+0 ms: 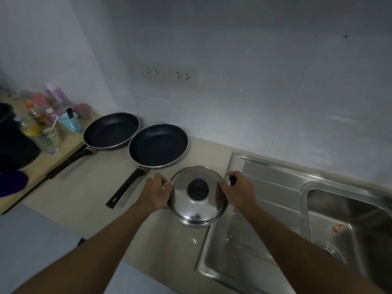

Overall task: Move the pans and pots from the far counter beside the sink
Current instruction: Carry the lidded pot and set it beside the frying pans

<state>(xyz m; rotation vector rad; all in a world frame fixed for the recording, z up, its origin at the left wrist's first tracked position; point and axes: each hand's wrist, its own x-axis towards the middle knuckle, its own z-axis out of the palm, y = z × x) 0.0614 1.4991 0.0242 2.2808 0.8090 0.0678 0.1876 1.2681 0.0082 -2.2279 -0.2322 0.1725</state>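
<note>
Both hands, left hand (156, 193) and right hand (238, 190), closed on lidded steel pot (197, 196) side handles: lower level, frying pans (158, 145) at 11 o'clock.

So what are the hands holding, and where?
A lidded steel pot, gripped by its two side handles: left hand on one, right hand on the other.

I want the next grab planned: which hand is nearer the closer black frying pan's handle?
Left. The left hand grips the lidded steel pot's side just right of that pan handle; the right hand is across the pot.
</note>
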